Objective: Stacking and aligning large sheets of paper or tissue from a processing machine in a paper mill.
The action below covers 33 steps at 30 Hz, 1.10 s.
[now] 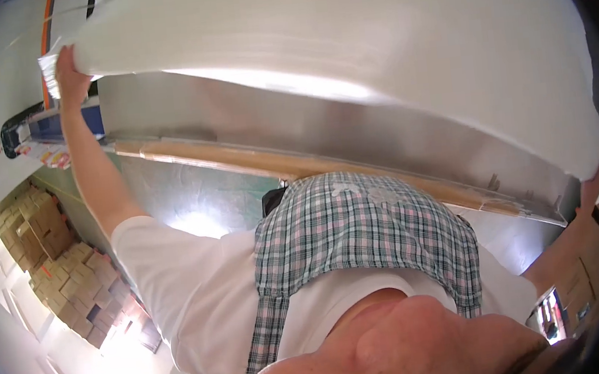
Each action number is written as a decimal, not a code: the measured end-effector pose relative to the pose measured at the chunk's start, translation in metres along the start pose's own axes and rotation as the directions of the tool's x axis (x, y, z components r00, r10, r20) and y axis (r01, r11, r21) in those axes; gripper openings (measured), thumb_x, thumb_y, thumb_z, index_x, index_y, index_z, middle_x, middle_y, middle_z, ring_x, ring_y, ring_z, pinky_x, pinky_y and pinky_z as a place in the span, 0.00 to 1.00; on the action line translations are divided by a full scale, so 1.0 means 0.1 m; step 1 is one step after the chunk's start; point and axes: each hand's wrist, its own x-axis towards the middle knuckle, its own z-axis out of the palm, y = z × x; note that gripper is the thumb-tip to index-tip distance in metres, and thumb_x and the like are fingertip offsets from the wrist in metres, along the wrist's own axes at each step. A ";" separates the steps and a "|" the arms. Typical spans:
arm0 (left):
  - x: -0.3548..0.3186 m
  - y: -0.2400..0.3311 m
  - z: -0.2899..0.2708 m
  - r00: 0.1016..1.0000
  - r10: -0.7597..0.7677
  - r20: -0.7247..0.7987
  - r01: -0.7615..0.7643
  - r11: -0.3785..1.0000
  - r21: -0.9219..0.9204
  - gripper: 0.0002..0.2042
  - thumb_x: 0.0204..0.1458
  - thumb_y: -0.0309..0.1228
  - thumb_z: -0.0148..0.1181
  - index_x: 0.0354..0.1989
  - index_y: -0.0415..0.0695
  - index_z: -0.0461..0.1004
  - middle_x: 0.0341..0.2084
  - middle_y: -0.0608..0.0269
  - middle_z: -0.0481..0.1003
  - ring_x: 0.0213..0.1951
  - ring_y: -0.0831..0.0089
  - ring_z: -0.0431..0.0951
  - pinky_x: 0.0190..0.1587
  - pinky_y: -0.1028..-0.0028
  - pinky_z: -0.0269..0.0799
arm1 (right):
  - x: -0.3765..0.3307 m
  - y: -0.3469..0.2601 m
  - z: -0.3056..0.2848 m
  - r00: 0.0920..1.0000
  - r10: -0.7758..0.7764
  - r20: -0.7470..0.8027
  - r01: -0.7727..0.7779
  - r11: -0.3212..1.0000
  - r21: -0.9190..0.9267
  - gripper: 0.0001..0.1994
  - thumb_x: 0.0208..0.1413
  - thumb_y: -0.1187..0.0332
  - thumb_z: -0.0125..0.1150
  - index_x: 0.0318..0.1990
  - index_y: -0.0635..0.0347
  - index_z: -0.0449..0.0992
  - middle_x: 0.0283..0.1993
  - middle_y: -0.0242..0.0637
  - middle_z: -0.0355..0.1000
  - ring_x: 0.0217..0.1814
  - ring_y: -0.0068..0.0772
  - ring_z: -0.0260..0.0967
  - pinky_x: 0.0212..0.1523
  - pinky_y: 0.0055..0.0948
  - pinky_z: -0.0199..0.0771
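A wide stack of white sheets [372, 40] spans the upper frame from ten to three o'clock, carried above a steel worktop [353, 137]. The left hand [69, 76] has its grip closed on the stack's corner at ten o'clock; the right hand [591, 185] presses the opposite end at three o'clock, its grip unclear. The load looks wide and floppy: sheets could slide or sag if either hold loosens.

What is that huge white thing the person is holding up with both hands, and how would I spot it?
Start at the long shiny metal machine table across the middle. Just above it hangs a thick stack of big white sheets, gripped at its ends by the left hand and right hand. Unlike the small brown cardboard boxes stacked below left, it is plain white and fills the top.
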 end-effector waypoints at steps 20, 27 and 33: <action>-0.61 0.37 0.05 0.294 -0.225 0.929 0.171 0.969 0.181 0.38 0.23 0.27 0.65 0.52 0.53 0.61 0.49 0.54 0.64 0.52 0.55 0.62 0.54 0.61 0.57 | 0.03 -1.59 0.26 0.375 -0.001 0.927 -0.255 0.961 0.104 0.27 0.37 0.75 0.57 0.51 0.55 0.61 0.57 0.48 0.54 0.60 0.50 0.49 0.56 0.42 0.52; 0.08 0.54 1.06 0.584 -0.278 0.763 0.437 0.899 -0.007 0.22 0.36 0.22 0.51 0.45 0.52 0.70 0.40 0.54 0.71 0.44 0.59 0.70 0.46 0.68 0.65 | 0.83 -1.36 1.24 -0.047 -0.193 0.980 0.160 0.967 0.198 0.38 0.22 0.88 0.58 0.51 0.58 0.63 0.41 0.48 0.69 0.44 0.46 0.67 0.40 0.34 0.69; -0.06 1.09 0.60 0.866 -0.179 0.466 0.249 0.964 -0.093 0.16 0.44 0.24 0.46 0.43 0.49 0.71 0.38 0.55 0.73 0.41 0.64 0.72 0.43 0.71 0.66 | 0.57 -0.95 1.29 0.500 -0.153 0.853 -0.099 0.968 0.232 0.24 0.41 0.80 0.46 0.51 0.61 0.63 0.46 0.45 0.66 0.49 0.41 0.63 0.48 0.33 0.63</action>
